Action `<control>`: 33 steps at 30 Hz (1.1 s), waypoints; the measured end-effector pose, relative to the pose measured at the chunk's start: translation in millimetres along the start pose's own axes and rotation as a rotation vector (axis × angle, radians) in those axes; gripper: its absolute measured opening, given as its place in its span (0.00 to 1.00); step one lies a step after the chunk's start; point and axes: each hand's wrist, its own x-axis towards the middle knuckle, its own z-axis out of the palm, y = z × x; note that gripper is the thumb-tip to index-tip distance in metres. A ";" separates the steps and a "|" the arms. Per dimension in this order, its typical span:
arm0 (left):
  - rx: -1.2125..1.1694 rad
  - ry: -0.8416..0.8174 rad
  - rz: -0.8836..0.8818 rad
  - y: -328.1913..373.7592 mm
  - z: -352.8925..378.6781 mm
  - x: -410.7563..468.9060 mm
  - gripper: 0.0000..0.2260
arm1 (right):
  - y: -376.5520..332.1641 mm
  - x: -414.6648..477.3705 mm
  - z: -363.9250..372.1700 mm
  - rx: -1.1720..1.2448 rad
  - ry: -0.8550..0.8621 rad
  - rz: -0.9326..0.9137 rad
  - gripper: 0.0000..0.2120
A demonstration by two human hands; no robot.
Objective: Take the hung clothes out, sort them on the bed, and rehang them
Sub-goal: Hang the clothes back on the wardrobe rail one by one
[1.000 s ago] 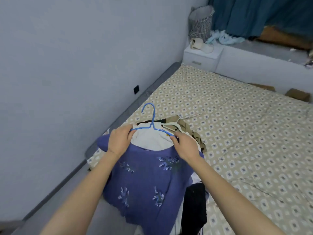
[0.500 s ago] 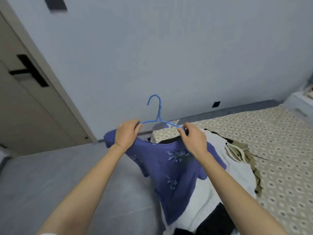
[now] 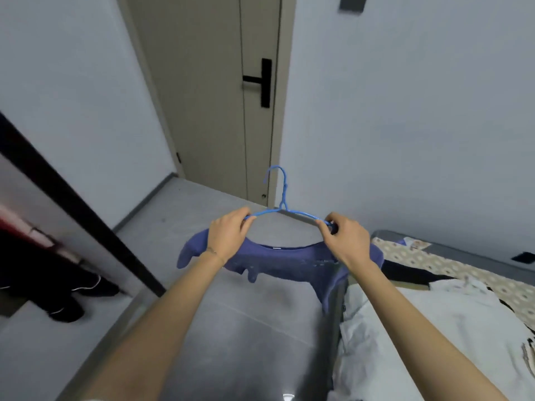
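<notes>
L hand [image 3: 228,234] and R hand [image 3: 347,241] are held apart at chest level, each clamped on one blue wire hanger [image 3: 283,198]. L fingers are pinched on the hanger's L shoulder arm, R fingers on the R shoulder arm. The hook is held upright between the hands, its tip curled to the L.

A blue-violet short-sleeved top [image 3: 289,263] is carried on the hanger. It hangs directly below both hands, its neckline sagging between the wrists. One sleeve sticks out past the L wrist. The hem drops beside the R forearm, close to the bed edge.

Qty: 2 hands, 1 hanger, 1 top on it. On the bed [image 3: 434,263], R of the arms, 1 white garment [image 3: 419,328] is spread flat, w/ black fabric next to it; the no. of black pieces cannot be told.

Edges and room: grey floor [image 3: 246,328] lies open under the arms, as far as a closed door [image 3: 208,111] w/ a black handle [image 3: 262,79]. At L, a black frame [image 3: 72,204] runs diagonally, w/ dark clothing [image 3: 58,285] beyond it. The bed's grey side rail bounds the floor at R.
</notes>
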 end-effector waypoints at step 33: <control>0.479 0.564 -0.433 -431.2 -335.0 -263.6 0.15 | -541.1 -146.5 193.6 0.289 -0.400 -0.883 0.14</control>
